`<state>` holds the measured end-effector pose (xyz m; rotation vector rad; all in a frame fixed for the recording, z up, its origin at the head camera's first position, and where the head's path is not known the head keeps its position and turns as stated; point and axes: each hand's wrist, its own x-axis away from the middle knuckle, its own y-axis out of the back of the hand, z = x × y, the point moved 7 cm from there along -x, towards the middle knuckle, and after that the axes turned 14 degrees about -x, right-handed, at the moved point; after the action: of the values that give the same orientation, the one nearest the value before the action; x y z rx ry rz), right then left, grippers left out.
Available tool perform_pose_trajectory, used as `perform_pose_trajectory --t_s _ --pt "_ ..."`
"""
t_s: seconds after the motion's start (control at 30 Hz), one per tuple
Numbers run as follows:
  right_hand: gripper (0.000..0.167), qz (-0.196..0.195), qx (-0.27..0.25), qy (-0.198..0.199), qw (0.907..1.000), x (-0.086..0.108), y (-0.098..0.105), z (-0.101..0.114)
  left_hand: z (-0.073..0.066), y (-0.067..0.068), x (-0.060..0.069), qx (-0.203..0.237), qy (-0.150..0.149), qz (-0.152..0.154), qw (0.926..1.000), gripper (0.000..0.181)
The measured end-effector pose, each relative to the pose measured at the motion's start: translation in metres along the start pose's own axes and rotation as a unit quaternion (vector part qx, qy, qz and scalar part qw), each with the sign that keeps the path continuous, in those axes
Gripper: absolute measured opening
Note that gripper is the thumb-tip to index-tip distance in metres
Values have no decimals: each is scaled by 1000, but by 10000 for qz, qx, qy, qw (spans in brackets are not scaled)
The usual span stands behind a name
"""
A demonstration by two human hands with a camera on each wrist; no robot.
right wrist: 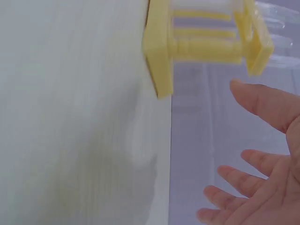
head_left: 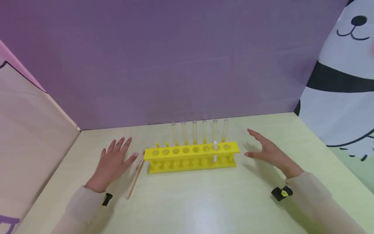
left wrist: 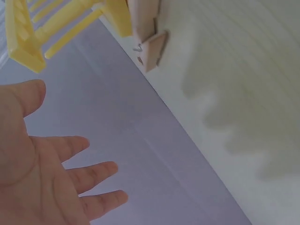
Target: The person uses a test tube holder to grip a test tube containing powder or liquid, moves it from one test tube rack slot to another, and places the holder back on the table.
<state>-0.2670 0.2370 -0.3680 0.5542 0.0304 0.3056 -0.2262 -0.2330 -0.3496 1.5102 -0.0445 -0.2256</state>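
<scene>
A yellow test tube rack (head_left: 172, 156) stands in the middle of the table. Upside down on pegs along its back are several clear test tubes (head_left: 194, 131); two pegs at the left end are bare. A thin white stick-like piece (head_left: 215, 158) stands upright in a hole near the right end. My left hand (head_left: 112, 164) is held with fingers spread, left of the rack and touching nothing. Between them lies a wooden test tube clamp (head_left: 135, 178), whose end also shows in the left wrist view. To the right of the rack, my right hand (head_left: 268, 152) hovers, fingers apart, holding nothing.
A purple backdrop (head_left: 187, 65) rises behind the pale wooden table (head_left: 187, 201). A light panel (head_left: 32, 120) borders the left side, and a panda-printed panel (head_left: 342, 110) the right.
</scene>
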Motion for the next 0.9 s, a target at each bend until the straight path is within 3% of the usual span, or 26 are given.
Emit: perform_pose_trajectory --t_s 0.37,0.67,0.9 --pt "76 23 -903 247 9956 -2 -21 16 -15 3 3 -170 -74 -69 9998 71" --pt "53 -203 -1200 -48 9926 -5 -33 21 -22 -4 2 -80 -47 26 10000 64" --pt "45 -227 -1098 -344 9931 -9 -44 20 -23 -9 1 -86 110 399 9991 52"
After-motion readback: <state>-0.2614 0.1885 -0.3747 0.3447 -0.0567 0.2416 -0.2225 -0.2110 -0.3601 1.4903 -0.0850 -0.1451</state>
